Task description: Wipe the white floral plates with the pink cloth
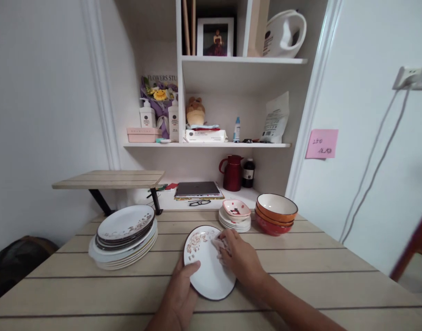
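A white plate [211,276] with a dark rim and brown flower print is tilted up above the wooden table. My left hand [183,287] grips its lower left edge, thumb over the face and fingers hidden beneath. In my right hand [240,257] is a bunched pale cloth [218,244], pressed against the upper right of the plate's face. To the left stands a stack of plates [126,223], the upper ones dark-rimmed with the same flower print. Beyond my right hand are small dishes [235,209] piled up, with stacked orange and red bowls [276,209] beside them.
A small raised wooden shelf [109,178] stands at the table's back left. Behind are a closed laptop [197,188], glasses [199,202], a red jug [233,174] and a dark bottle [248,174]. White shelving [211,145] rises above. Cords hang along the right wall.
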The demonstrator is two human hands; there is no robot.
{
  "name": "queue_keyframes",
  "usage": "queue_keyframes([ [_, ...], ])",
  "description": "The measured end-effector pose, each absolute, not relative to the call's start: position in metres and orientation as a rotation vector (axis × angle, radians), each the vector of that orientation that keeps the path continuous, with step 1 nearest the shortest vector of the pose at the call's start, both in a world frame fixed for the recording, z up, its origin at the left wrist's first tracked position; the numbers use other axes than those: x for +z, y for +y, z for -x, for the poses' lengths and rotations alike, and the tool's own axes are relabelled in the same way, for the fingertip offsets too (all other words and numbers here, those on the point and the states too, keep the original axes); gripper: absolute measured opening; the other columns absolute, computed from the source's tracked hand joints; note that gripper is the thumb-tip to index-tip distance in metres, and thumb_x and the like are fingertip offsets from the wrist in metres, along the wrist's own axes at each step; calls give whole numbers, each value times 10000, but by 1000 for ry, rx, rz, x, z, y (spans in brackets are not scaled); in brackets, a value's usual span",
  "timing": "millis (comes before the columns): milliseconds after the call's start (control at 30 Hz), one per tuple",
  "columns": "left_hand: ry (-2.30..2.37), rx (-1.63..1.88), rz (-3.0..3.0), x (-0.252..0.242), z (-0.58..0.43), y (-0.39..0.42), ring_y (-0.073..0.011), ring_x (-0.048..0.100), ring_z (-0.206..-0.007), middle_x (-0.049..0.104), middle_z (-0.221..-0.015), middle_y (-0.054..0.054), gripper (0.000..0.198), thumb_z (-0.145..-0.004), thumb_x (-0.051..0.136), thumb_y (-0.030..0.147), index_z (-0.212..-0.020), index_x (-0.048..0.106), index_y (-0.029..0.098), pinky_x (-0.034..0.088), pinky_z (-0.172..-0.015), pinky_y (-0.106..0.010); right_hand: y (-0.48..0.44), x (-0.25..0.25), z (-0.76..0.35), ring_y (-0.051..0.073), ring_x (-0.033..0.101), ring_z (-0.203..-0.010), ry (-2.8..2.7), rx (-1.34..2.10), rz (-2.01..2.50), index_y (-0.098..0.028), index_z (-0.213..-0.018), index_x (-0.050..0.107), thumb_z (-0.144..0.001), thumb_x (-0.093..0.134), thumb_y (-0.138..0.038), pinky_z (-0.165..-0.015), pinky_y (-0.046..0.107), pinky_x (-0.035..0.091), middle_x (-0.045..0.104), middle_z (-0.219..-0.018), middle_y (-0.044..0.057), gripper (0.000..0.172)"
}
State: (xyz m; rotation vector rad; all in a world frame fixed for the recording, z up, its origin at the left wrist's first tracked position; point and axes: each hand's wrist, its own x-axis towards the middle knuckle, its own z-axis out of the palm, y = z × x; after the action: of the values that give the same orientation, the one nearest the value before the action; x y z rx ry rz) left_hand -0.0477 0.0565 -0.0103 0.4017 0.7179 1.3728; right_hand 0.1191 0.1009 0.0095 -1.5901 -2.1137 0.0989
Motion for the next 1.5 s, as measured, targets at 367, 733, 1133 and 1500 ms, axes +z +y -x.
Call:
queue_keyframes([
  [367,678,1404,-405,-8,43,60,-266,681,-938,731,-1000,-89,781,-571,680,24,-1302,495,228,501,-840,-374,98,42,-58,167,589,-957,-2273,285,1144,-275,-1063,613,-817,575,-187,-774,244,382,615,-1085,12,264],
  [733,744,1333,-435,-11,51,57,-298,672,-990,728,-1049,-122,764,-626,676,64,-1350,480,208,470,-923,-420,117,37,-99,190,622,-919,-2350,-83,1380,-276,-1112,606,-882,529,-252,-656,241,390,641,-1062,39,244],
  [1133,747,1305,-398,-10,49,53,-325,660,-1016,699,-1129,-166,755,-686,717,190,-1387,438,178,470,-928,-456,64,27,-132,203,633,-720,-2584,92,1362,-232,-861,632,-805,530,-321,-573,263,317,682,-887,48,147],
  [1500,789,1263,-375,4,47,49,-314,679,-967,714,-1097,-160,591,-738,700,264,-1299,548,157,507,-882,-446,51,15,-117,155,588,-891,-2432,539,1115,-345,-1078,645,-791,572,-232,-784,236,398,585,-1055,-6,318],
])
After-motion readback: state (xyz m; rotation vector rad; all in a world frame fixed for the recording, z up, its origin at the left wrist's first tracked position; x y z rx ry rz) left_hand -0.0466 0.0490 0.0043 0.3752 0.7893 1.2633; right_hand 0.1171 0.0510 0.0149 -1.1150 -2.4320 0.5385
